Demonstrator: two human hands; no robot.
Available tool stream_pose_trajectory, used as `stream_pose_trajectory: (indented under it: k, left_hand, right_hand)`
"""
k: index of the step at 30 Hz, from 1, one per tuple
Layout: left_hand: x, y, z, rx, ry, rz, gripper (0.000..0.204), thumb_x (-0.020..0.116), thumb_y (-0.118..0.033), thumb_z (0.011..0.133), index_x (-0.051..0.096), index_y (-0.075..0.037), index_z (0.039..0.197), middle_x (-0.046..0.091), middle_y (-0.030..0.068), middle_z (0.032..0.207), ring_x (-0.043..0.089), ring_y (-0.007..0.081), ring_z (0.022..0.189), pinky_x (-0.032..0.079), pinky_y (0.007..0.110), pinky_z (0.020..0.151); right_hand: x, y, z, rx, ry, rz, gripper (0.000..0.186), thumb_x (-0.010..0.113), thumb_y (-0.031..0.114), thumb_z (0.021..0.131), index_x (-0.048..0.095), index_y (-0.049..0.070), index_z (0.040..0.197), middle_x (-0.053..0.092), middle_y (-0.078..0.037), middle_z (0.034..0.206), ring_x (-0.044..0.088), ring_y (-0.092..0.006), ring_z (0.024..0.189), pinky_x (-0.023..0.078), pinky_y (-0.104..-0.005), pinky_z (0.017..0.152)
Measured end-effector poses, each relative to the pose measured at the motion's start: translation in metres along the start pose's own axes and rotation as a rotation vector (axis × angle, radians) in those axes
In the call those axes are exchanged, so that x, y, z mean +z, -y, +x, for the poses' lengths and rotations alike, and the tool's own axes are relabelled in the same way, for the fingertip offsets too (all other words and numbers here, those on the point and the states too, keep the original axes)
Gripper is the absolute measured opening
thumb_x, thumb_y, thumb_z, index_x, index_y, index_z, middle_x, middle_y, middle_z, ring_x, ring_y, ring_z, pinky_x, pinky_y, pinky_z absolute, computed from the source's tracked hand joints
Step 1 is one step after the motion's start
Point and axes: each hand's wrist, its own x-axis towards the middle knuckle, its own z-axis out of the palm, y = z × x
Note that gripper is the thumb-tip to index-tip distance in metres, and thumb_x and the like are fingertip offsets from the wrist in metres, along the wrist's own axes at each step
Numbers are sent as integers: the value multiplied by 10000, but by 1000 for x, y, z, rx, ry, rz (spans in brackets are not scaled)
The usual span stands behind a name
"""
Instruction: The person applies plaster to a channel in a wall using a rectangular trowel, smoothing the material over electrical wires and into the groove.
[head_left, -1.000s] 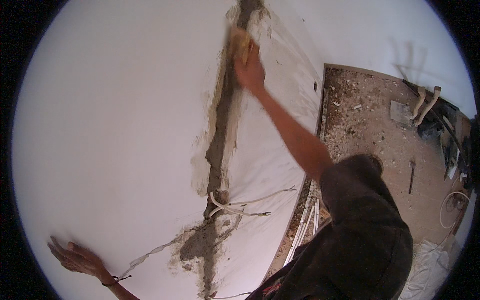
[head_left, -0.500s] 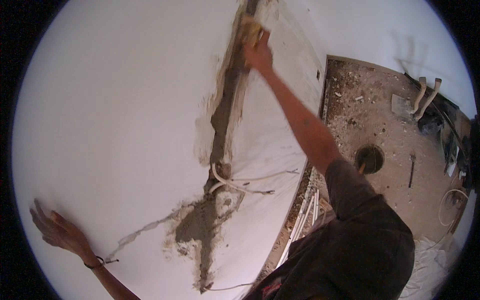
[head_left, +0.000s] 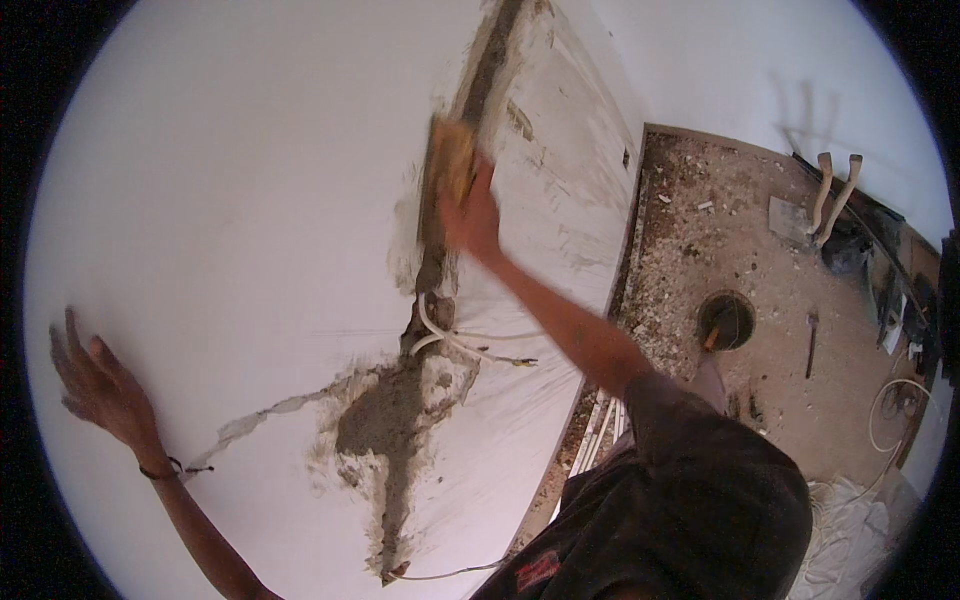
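Fingers: right hand clasps a yellow sponge and presses it to the wall; left hand lies flat on the wall, fingers spread and holding nothing
Sponge: yellowish block, blurred, its lower end under the fingers; it sits on the grey channel, high in the view
Channel: long strip of rough grey-brown mortar running down the white wall, with ragged pale edges; it widens into a darker wet patch low on the wall
Wires: white cables loop out of the channel just above the patch, one trailing to the right; a thin one shows at the patch's foot
Crack: pale filled line branching left from the patch toward the left wrist
Labels: small red mark on the dark shirt, too blurred to make out
Right arm: stretched up and away from the body, nearly straight
Left arm: reaching out to the far left, palm on the wall, dark band at the wrist
Floor: dusty, littered with rubble; round drain hole, two pale pipes by the far wall, white hose coiled at right
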Motion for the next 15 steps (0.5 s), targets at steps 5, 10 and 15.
stream_pose_trajectory:
  k: [5,10,15]
  left_hand:
    - [1,-22,3,-8,-108,-104,462,278,-503,995,394,-313,1399,368,14,1470,309,215,1373,175,638,1060]
    - [14,-10,-6,-57,-117,-74,442,302,-519,984,416,-346,1374,372,1,1463,316,204,1369,181,642,1063]
    - [16,16,-3,-36,-137,-42,439,352,-504,978,410,-341,1380,368,-17,1466,361,200,1341,224,573,1085]
  right_hand:
    - [-91,-64,170,171,114,-695,662,554,364,857,293,65,1387,583,-281,1147,610,-420,992,498,-505,817]
    - [-281,-207,87,-209,214,-1089,532,424,333,934,323,180,1433,438,-135,1388,440,-333,1249,468,-482,930]
    - [-580,-217,-201,-294,636,-1716,443,479,152,924,432,-13,1333,450,-135,1370,411,-310,1280,315,-438,1080]
